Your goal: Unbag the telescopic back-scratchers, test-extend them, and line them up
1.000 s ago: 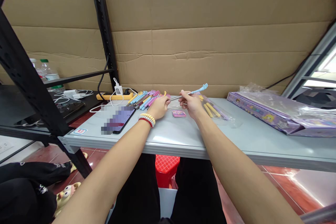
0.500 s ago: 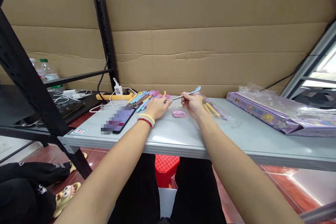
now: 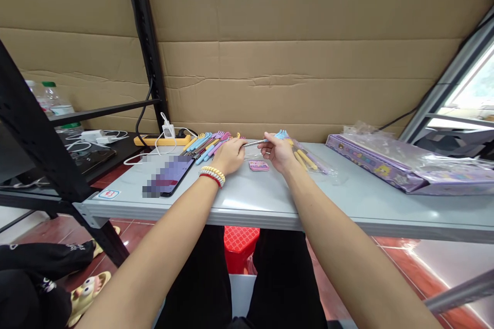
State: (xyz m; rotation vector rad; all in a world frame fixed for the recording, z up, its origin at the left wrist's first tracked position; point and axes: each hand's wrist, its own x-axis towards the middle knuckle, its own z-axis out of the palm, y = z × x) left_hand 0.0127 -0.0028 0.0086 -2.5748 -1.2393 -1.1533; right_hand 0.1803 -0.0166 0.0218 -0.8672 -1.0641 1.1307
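My left hand (image 3: 230,157) and my right hand (image 3: 278,153) hold a telescopic back scratcher between them. Its thin metal rod (image 3: 252,143) spans the gap, and the light blue claw head (image 3: 282,134) pokes out just past my right fingers. The handle end is hidden by my left hand. Behind and left of that hand lies a pile of similar back scratchers (image 3: 203,148) in blue, yellow, pink and purple. Next to my right hand, a clear plastic bag (image 3: 327,172) holds yellow and purple ones. A small pink card or packet (image 3: 258,165) sits between my wrists.
A phone (image 3: 181,176) lies left on the grey shelf (image 3: 247,198). Behind it are a yellow power strip (image 3: 154,141) and a white charger with cables. A purple box (image 3: 382,167) with plastic wrap stands right. Cardboard (image 3: 285,61) lines the back; another person's leg shows lower left.
The blue claw head has come left, close to my right fingers, and less of the back scratcher sticks out past them. My left hand stays about where it was. The view has shifted slightly.
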